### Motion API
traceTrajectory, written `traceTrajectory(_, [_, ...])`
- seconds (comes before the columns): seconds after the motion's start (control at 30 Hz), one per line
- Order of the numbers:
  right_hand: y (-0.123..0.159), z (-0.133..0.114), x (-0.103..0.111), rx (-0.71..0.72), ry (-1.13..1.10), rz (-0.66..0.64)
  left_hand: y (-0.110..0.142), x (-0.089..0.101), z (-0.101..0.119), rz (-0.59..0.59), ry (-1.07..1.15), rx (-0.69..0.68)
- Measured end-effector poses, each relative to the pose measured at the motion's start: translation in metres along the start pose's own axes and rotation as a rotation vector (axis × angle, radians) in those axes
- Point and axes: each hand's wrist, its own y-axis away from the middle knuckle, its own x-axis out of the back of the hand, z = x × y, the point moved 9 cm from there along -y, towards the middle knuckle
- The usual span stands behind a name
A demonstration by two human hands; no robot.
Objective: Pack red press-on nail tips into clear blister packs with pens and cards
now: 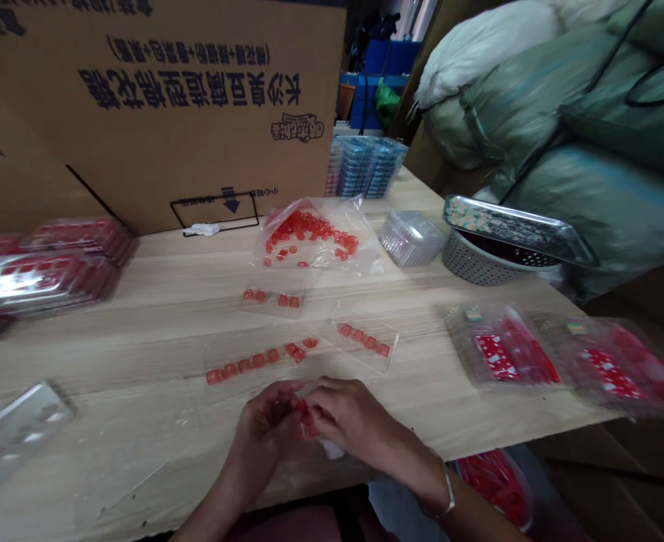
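My left hand (267,429) and my right hand (350,420) meet at the table's near edge, fingers pinched together on small red plastic pieces (305,418). Just beyond them a row of red pieces (253,363) lies in a clear tray (224,384). A second clear tray (366,340) with three red pieces sits to the right, and another (275,299) lies farther back. An open clear bag of loose red pieces (309,233) rests behind those.
A big cardboard box (156,105) stands at the back. Stacks of filled red packs (44,271) lie at left, an empty clear tray (10,433) at near left. At right are packed red sets (501,350), a grey basket (479,260), clear lids (411,237) and large sacks (580,128).
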Motion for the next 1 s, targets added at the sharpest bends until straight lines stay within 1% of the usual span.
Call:
traceTrajectory(0.1, [0.003,0.003,0.001,-0.036,-0.122,-0.020,0.001,0.002,-0.002,0.019,-0.026,0.020])
traceTrajectory(0.17, [0.004,0.004,0.001,-0.055,-0.147,0.002,0.003,0.004,0.001,0.051,-0.087,-0.003])
traceTrajectory(0.27, [0.003,0.007,-0.001,-0.097,-0.144,0.075,0.005,0.000,0.007,0.042,-0.176,-0.056])
traceTrajectory(0.33, [0.003,0.016,-0.002,-0.179,-0.194,0.146,0.005,-0.003,0.008,0.025,-0.199,-0.062])
traceTrajectory(0.4, [0.005,0.031,-0.008,-0.304,-0.368,0.166,0.004,-0.003,0.010,0.031,-0.190,-0.056])
traceTrajectory(0.47, [0.007,0.042,-0.018,-0.418,-0.579,0.120,0.003,-0.005,0.012,0.037,-0.178,-0.053])
traceTrajectory(0.53, [0.009,0.045,-0.021,-0.464,-0.687,0.109,0.004,-0.009,0.014,0.021,-0.203,-0.048])
traceTrajectory(0.67, [0.010,0.040,-0.009,-0.437,-0.628,0.207,0.003,-0.018,0.018,-0.004,-0.333,-0.073])
traceTrajectory(0.77, [0.011,0.038,-0.010,-0.428,-0.631,0.188,-0.001,-0.021,0.017,-0.062,-0.267,-0.056])
traceTrajectory(0.87, [0.012,0.041,-0.013,-0.396,-0.793,0.143,-0.003,-0.018,0.014,-0.102,-0.162,0.025])
traceTrajectory(0.93, [0.015,0.042,-0.011,-0.357,-0.919,0.162,-0.001,-0.016,0.011,-0.122,-0.111,0.073])
traceTrajectory(1.0, [0.017,0.042,-0.009,-0.326,-0.979,0.200,0.000,-0.016,0.006,-0.138,-0.027,0.118])
